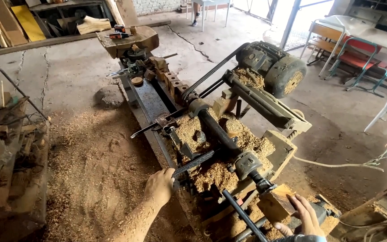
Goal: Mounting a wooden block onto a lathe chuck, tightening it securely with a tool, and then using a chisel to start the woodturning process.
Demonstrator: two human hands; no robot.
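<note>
I stand at a wood lathe (211, 130) covered in sawdust. My left hand (159, 185) is closed around the end of a long dark knurled tool (193, 163) that lies across the lathe bed. My right hand (304, 216) holds a squarish wooden block (276, 202) against the point of the lathe's dark spindle (249, 163), fingers wrapped over the block's right side. A black rod (243, 216) runs below the block.
An electric motor (277, 67) with a belt sits at the lathe's right. Wooden blocks (173, 83) and tools line the far bed. Sawdust covers the floor on the left. A cluttered bench (5, 139) is at far left, chairs (350, 54) at top right.
</note>
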